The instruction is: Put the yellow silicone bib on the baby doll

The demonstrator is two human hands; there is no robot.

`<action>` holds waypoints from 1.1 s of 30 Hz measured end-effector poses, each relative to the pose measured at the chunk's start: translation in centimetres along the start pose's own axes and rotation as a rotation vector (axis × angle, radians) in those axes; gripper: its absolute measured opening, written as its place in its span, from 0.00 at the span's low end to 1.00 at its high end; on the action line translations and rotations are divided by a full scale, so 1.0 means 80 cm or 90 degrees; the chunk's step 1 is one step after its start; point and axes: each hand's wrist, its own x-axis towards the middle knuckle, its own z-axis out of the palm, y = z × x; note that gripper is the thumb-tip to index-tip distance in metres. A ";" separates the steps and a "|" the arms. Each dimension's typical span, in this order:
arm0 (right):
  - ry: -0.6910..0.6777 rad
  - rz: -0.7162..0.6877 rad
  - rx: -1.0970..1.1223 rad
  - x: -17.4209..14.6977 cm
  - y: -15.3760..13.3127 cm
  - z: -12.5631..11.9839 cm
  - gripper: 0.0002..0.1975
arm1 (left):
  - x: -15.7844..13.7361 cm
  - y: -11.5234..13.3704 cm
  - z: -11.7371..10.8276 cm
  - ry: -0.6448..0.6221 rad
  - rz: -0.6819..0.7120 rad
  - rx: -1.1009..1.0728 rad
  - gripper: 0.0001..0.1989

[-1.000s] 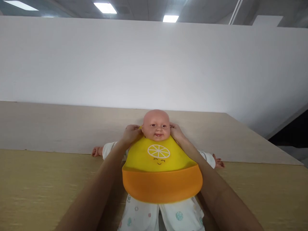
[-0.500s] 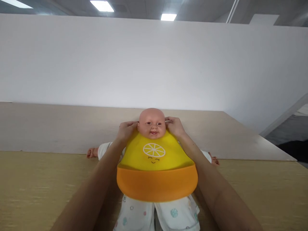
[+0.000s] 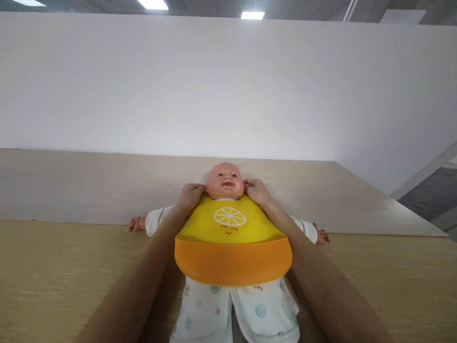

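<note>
A baby doll (image 3: pixel 224 178) lies on its back in the middle, arms spread and head away from me. Over its chest lies a yellow bib (image 3: pixel 203 224) with a citrus slice print and an orange catch pocket (image 3: pixel 233 262). My left hand (image 3: pixel 192 196) is closed at the left side of the doll's neck, on the bib's upper strap. On the other side, my right hand (image 3: pixel 256 191) is likewise closed on the strap by the neck. The fingertips of both hands, and the strap ends behind the neck, are hidden.
The doll wears white patterned clothes (image 3: pixel 203 309). It lies across two surfaces, a yellowish wood tabletop (image 3: pixel 71 276) in front and a paler board (image 3: pixel 89 186) behind. A white partition (image 3: pixel 228 85) rises at the back. Grey floor (image 3: pixel 432 200) shows at far right.
The doll's head has tipped back, showing its neck and white collar. The bib's pocket sits slightly higher in view. Both hands stay beside the neck, a little lower, and the camera has tilted down slightly.
</note>
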 end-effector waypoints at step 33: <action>0.022 -0.034 -0.173 -0.058 -0.002 -0.027 0.18 | -0.029 0.005 -0.013 0.059 -0.003 0.174 0.21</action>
